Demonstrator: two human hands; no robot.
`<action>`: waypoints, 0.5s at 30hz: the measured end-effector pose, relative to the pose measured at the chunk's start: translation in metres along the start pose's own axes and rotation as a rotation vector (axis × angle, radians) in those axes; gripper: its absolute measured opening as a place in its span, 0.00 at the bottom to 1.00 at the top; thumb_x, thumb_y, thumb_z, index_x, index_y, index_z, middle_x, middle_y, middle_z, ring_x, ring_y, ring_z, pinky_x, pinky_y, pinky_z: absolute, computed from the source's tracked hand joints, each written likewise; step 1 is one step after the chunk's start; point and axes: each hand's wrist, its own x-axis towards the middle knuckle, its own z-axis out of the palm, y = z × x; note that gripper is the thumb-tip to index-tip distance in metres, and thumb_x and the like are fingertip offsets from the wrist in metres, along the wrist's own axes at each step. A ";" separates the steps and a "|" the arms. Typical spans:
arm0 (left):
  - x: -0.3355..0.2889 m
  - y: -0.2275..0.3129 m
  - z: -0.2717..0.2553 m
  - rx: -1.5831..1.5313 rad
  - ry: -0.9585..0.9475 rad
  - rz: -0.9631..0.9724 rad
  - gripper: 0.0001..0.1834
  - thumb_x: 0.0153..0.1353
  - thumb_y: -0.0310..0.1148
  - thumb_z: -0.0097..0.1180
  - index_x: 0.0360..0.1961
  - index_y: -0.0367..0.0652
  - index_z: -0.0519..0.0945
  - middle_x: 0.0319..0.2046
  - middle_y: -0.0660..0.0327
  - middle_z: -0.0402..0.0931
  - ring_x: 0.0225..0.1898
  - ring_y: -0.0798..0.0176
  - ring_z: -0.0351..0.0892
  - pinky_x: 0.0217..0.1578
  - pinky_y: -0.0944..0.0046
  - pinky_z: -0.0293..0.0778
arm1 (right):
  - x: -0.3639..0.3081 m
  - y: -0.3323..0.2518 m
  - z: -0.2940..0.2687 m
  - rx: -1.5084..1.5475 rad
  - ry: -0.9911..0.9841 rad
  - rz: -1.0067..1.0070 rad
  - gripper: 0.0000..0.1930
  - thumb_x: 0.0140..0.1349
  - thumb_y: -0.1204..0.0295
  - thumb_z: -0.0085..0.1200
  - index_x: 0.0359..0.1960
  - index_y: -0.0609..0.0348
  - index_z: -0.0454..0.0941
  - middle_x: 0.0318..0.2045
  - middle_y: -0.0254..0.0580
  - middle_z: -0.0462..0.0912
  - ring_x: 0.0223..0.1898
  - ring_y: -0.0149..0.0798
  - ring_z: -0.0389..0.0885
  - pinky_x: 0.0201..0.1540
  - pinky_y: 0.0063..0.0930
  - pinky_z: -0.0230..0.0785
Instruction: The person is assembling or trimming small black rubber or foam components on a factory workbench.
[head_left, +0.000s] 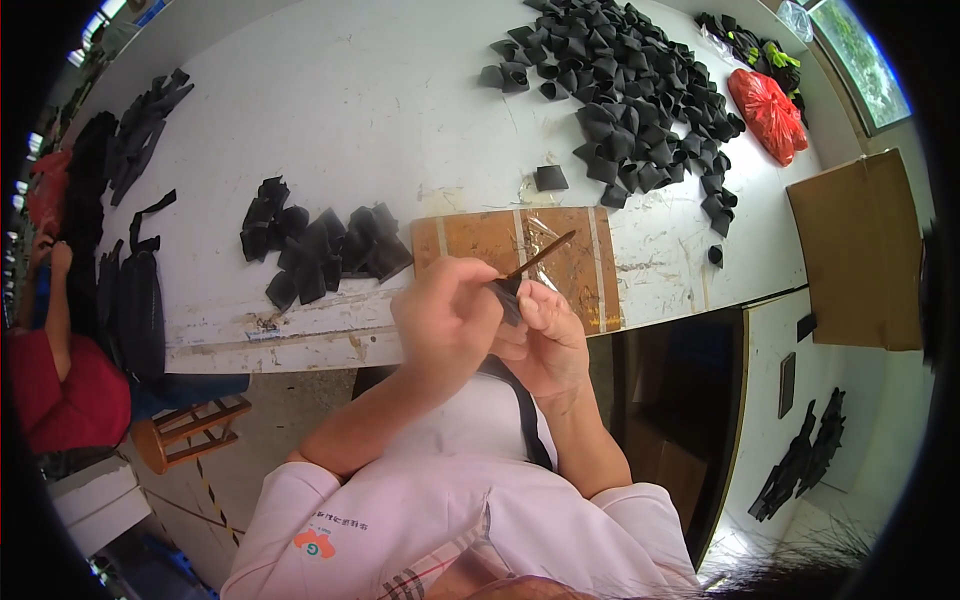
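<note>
My left hand (448, 315) is closed, its fingertips at the lower end of a slim, dark brown stick-like tool (546, 251) that slants up to the right. Between my two hands is a small black fabric piece (509, 291), pinched by my right hand (552, 338). The fingers partly hide the piece and the tool's lower end. Both hands are above the near edge of a brown board (582, 262) taped to the white table. Left of the board lies a loose pile of black flat pieces (325, 250). A single black piece (551, 178) rests just beyond it.
A large heap of folded black pieces (640, 90) covers the far right of the table (360, 110). Beyond it is a red plastic bag (770, 115). A cardboard box (862, 255) stands at right. Black straps (140, 290) and a person in red (70, 380) are at left, near a wooden stool (190, 435).
</note>
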 end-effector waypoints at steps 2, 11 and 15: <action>0.006 0.009 0.004 -0.147 0.002 -0.139 0.05 0.49 0.15 0.45 0.27 0.34 0.72 0.21 0.63 0.73 0.13 0.82 0.62 0.11 0.80 0.56 | -0.004 -0.011 0.010 -0.320 0.091 -0.055 0.08 0.58 0.68 0.50 0.26 0.59 0.70 0.19 0.26 0.66 0.19 0.17 0.57 0.17 0.12 0.47; 0.068 0.040 -0.004 -1.582 -0.535 -0.861 0.16 0.47 0.15 0.40 0.41 0.30 0.66 0.31 0.48 0.74 0.04 0.79 0.53 0.04 0.78 0.51 | 0.012 -0.074 0.064 -0.883 0.064 -0.337 0.12 0.59 0.64 0.49 0.23 0.58 0.71 0.18 0.23 0.66 0.20 0.17 0.59 0.22 0.12 0.51; 0.062 0.008 0.000 -1.297 -0.411 -0.872 0.15 0.50 0.17 0.42 0.42 0.32 0.66 0.27 0.55 0.73 0.04 0.79 0.54 0.04 0.77 0.51 | 0.032 -0.070 0.018 -0.638 0.013 -0.040 0.12 0.59 0.63 0.49 0.24 0.58 0.72 0.15 0.21 0.62 0.17 0.17 0.55 0.18 0.11 0.48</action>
